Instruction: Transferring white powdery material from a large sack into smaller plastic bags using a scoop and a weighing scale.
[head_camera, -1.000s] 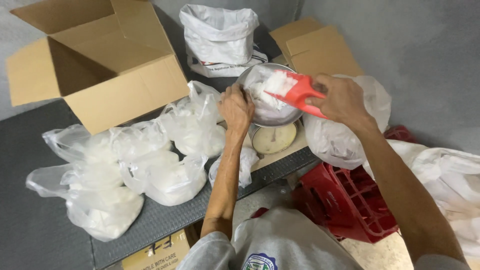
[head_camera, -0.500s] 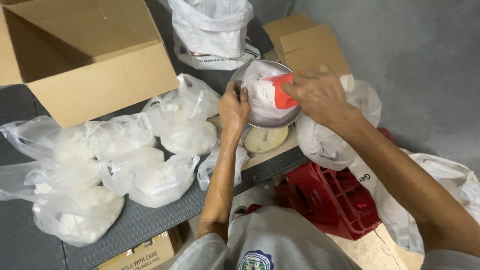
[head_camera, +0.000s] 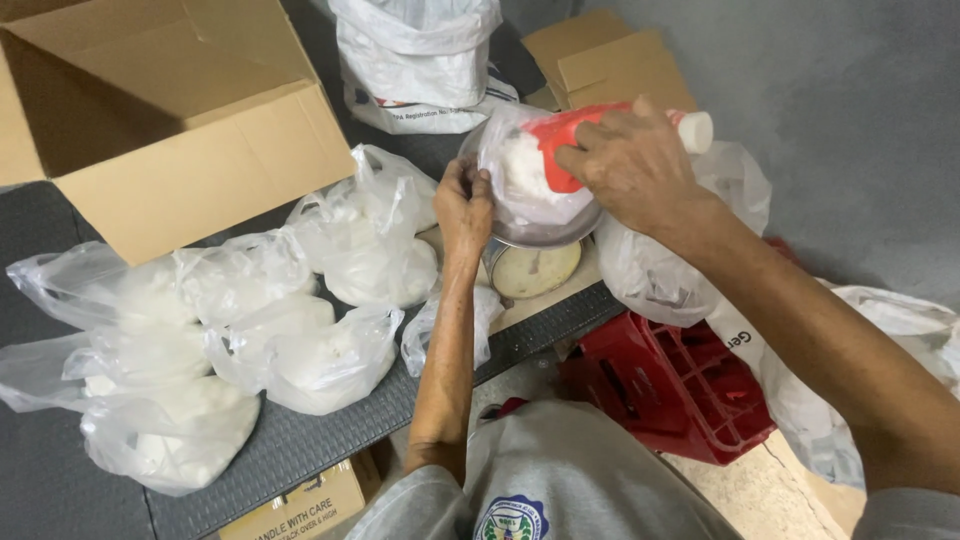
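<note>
My left hand (head_camera: 463, 207) grips the edge of a clear plastic bag (head_camera: 525, 180) that sits in the metal pan of a kitchen scale (head_camera: 535, 265). My right hand (head_camera: 635, 165) holds a red scoop (head_camera: 560, 145) with a white handle, tipped into the bag's mouth. White powder lies inside the bag under the scoop. Several filled clear bags (head_camera: 330, 350) of the same white powder lie on the dark table to the left of the scale.
An open cardboard box (head_camera: 200, 170) stands at the back left. A large white sack (head_camera: 420, 60) and folded cartons (head_camera: 610, 65) sit behind the scale. A big plastic bag (head_camera: 660, 270) hangs at the right, above a red crate (head_camera: 680, 390) on the floor.
My right hand has swung the red scoop from above the pan down into the bag's mouth. My left hand stays on the bag's edge. The view has shifted closer.
</note>
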